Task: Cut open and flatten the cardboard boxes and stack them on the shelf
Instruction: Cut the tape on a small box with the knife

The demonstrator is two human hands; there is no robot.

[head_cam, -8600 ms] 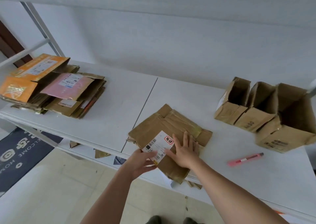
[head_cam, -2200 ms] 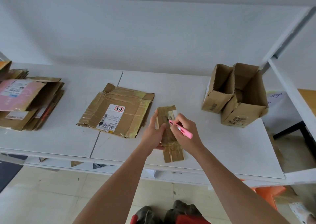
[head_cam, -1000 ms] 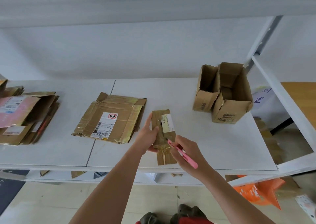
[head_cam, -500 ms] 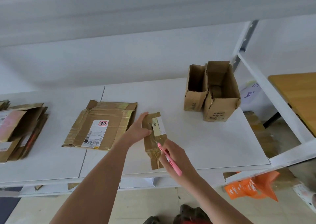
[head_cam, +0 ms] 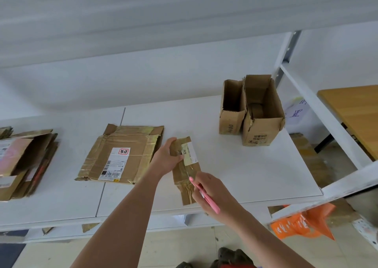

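Since approx. 0.5 s earlier, right hand (head_cam: 212, 194) had kept its place at the near end of the small box (head_cam: 185, 169); pink cutter (head_cam: 204, 195) tip sat a little further up the taped seam. Left hand (head_cam: 166, 158) unchanged at far end.

Small box: narrow, taped, lay on white shelf (head_cam: 245, 171) near front edge, long axis running away from camera, white label on its far half. Label text too small to read. Left hand grasped far-left corner, thumb over top face, fingers wrapped round the side; fingertips partly hidden behind box. Right hand clenched round the cutter, tip touching seam just below label. Blade itself not discernible; cut depth could not be told. Near end of box partly covered by right hand.

Flattened box (head_cam: 120, 155) w/ barcode label lay just left of the small box, apart from it, straddling the shelf-panel joint. Stack of flattened boxes (head_cam: 24, 163) at far left, cut off by frame edge; count not determinable.

Two open boxes (head_cam: 251, 112) stood upright at back right, touching side by side. Larger one held a brown item, indistinct. Print on its front unreadable.

Below shelf: orange bag (head_cam: 300, 224), partly hidden by rail. Wooden tabletop (head_cam: 353, 112) at right, cut off.
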